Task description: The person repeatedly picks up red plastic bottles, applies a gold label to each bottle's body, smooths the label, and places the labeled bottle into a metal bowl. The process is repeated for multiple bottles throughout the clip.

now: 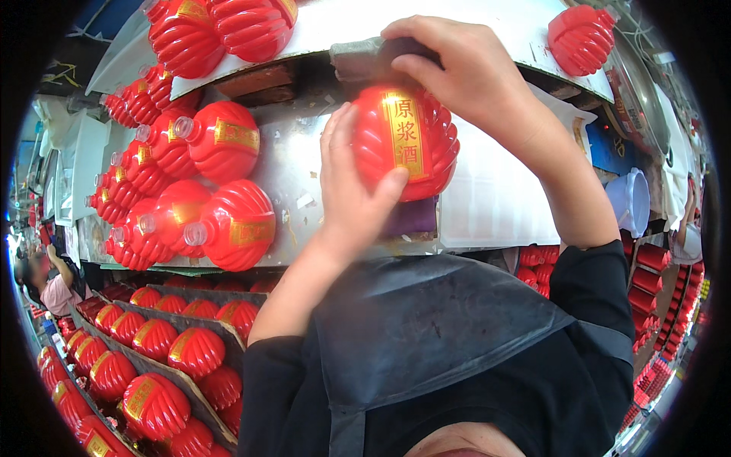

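Note:
A red ribbed plastic bottle (440,145) with a gold label stands or leans on the metal work table in front of me. My left hand (352,179) grips its left side, fingers along the edge and thumb pressed on the lower label. Above the bottle, my right hand (457,61) is closed round a dark handled tool whose end looks wrapped in grey cloth (359,59). The tool is close to the bottle's upper edge; whether they touch I cannot tell. A purple cloth (411,219) lies beneath the bottle. The bottle's neck is hidden.
Several red bottles (228,141) lie on the table's left side. More stand on a raised white board (426,14) at the back. Cardboard-divided crates of red bottles (152,335) fill the lower left. A white sheet (495,206) and a pale bucket (630,202) are at right. Another person (57,286) is far left.

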Available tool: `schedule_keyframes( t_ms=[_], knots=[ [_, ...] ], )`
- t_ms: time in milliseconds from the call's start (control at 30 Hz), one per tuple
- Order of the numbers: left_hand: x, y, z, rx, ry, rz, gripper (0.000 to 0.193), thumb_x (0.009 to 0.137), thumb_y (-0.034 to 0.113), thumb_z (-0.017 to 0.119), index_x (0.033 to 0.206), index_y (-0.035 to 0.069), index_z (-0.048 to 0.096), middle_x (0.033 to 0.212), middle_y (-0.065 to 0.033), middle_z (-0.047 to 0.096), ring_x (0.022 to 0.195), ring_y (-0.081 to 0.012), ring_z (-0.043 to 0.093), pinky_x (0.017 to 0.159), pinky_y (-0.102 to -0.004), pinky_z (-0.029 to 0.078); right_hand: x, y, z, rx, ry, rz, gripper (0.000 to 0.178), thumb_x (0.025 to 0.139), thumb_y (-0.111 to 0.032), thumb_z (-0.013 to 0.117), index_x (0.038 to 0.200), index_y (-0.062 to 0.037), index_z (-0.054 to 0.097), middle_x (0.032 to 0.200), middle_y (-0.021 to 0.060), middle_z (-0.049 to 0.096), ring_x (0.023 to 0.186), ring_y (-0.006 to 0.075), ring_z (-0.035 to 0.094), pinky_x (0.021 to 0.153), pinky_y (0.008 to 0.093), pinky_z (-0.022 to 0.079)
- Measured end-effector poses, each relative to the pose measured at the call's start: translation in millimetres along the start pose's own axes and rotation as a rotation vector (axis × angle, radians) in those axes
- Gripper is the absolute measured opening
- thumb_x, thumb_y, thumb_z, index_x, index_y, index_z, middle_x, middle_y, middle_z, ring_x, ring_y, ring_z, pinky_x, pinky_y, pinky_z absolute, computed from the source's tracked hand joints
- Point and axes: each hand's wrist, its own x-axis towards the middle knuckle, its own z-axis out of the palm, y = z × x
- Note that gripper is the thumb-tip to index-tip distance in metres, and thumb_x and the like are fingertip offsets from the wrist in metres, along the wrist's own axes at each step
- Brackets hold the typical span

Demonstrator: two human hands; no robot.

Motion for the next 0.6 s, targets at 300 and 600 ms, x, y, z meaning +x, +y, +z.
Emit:
schedule_keyframes(
  t_ms=[300, 600],
  knots=[
    [15, -15, -8, -0.443, -0.001, -0.161, 0.056, 0.11, 0.045, 0.045, 0.142, -0.001, 0.051, 0.148, -0.0142, 0.049, 0.14, -0.0251, 0.045, 0.12, -0.039, 0.032, -90, -45, -5, 0.241, -0.071, -0.444, 0.025, 0.076, -0.001, 0.074, 0.1, -0.009, 0.077, 0.097, 0.0079, 0.076, 0.09, 0.0234, 0.075, 0.077, 0.0359, 0.061],
    [30, -5, -5, -0.597, -0.011, -0.224, 0.041, 0.114, 0.036, 0.042, 0.135, 0.002, 0.048, 0.145, -0.0126, 0.051, 0.134, -0.021, 0.05, 0.117, -0.0375, 0.038, -22, 19, 6, 0.242, -0.062, 0.23, 0.032, 0.096, -0.011, 0.07, 0.126, -0.0015, 0.068, 0.107, 0.016, 0.076, 0.096, 0.0245, 0.075, 0.085, 0.034, 0.06]
  ],
)
